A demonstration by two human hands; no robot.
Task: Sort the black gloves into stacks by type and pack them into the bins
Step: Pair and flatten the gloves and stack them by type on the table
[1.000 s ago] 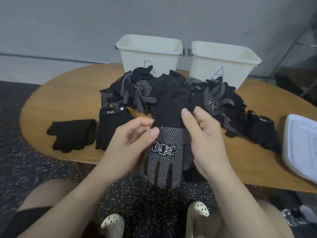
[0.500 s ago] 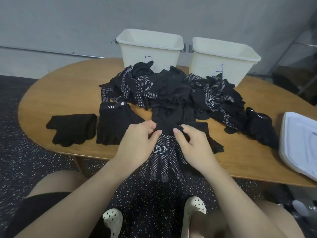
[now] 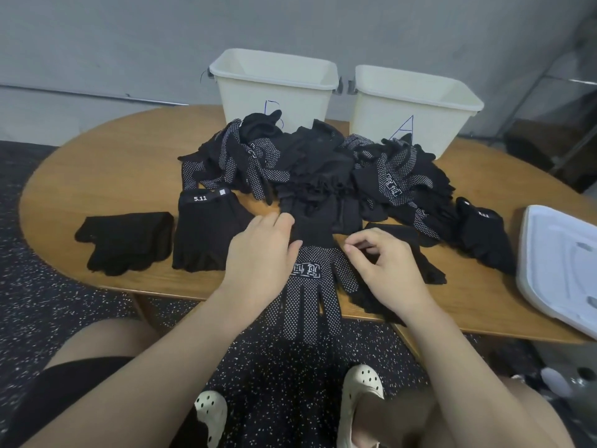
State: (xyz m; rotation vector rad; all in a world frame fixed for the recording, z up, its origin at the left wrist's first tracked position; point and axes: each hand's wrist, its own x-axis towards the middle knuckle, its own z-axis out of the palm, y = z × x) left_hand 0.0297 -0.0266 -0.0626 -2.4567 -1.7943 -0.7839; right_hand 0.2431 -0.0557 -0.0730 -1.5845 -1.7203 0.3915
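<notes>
Right now your dotted glove point(image 3: 311, 286) lies flat at the near edge of the table point(image 3: 106, 176), fingers hanging over it; judge it light, limp and grippy on the dots, best taken by the ribbed cuff. Your left hand point(image 3: 258, 253) rests on its cuff side, fingers together, while your right hand point(image 3: 384, 270) hovers just beside it, thumb and forefinger curled nearly shut on nothing. Readable: "5.11" on the fingerless glove point(image 3: 206, 234), "B" on the left bin point(image 3: 274, 88), "A" on the right bin point(image 3: 416, 114).
</notes>
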